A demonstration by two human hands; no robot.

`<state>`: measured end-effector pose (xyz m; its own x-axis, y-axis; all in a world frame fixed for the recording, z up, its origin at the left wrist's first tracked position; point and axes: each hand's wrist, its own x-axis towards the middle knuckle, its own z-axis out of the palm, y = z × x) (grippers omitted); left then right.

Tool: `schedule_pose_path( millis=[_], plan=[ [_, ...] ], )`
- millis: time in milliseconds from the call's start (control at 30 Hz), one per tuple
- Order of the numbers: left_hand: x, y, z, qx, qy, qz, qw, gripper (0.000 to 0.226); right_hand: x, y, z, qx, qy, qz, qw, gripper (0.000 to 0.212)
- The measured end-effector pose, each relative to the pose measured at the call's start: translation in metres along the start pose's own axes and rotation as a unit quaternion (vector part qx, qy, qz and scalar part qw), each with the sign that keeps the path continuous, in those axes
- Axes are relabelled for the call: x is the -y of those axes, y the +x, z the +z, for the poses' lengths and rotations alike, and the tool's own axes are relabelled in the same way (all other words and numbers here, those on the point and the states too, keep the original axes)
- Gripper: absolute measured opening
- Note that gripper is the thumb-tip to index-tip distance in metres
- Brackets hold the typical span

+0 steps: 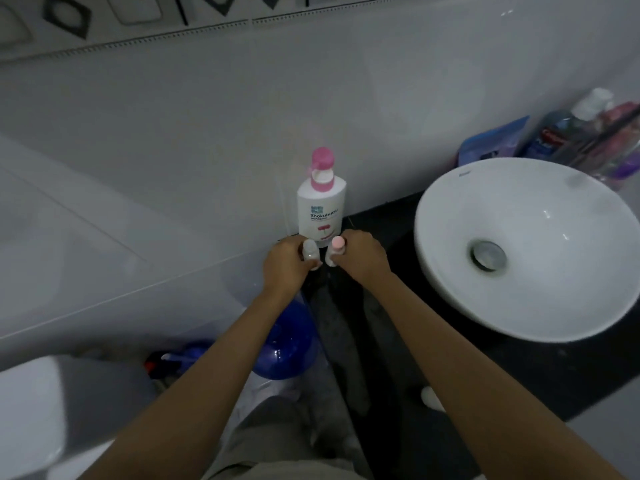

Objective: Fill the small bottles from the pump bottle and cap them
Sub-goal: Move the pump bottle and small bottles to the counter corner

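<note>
A white pump bottle (321,206) with a pink pump head stands against the wall at the far left end of the dark counter (391,237). Just in front of it are two small bottles. My left hand (285,266) grips the left small bottle (310,252), which has a whitish top. My right hand (360,256) grips the right small bottle (336,250), which has a pink cap. Both small bottles are upright and nearly touch each other. Their lower parts are hidden by my fingers.
A round white basin (526,247) sits on the counter to the right. Behind it stand several toiletry bottles and a blue packet (491,142). Below the counter's left edge are a blue bucket (287,341) and a white toilet (41,410).
</note>
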<state>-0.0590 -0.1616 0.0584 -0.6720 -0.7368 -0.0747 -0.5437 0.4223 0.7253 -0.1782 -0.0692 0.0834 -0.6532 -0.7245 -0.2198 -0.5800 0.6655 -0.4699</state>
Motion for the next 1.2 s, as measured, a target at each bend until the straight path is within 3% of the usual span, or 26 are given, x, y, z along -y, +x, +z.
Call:
schedule_pose_path(
  millis=[533, 900, 1033, 1100, 1200],
  plan=[
    [0.004, 0.003, 0.017, -0.01, 0.0, -0.018, 1.0, 0.026, -0.006, 0.009, 0.018, 0.014, 0.104, 0.035, 0.994, 0.018],
    [0.009, 0.001, 0.016, 0.024, -0.036, -0.018, 0.999, 0.04, -0.011, -0.002, 0.014, 0.018, 0.054, 0.032, 0.998, 0.03],
    [0.018, -0.008, 0.015, 0.017, -0.018, -0.036, 0.999, 0.048, -0.018, -0.027, -0.011, 0.031, 0.058, 0.038, 0.997, 0.049],
    [0.026, -0.024, 0.013, -0.033, 0.026, -0.013, 0.999, 0.039, -0.024, -0.053, -0.029, -0.002, 0.088, 0.043, 0.995, 0.046],
    [0.039, -0.058, 0.015, -0.05, 0.061, 0.131, 0.988, 0.023, -0.037, -0.109, -0.052, -0.082, 0.16, 0.043, 0.983, 0.031]
  ],
)
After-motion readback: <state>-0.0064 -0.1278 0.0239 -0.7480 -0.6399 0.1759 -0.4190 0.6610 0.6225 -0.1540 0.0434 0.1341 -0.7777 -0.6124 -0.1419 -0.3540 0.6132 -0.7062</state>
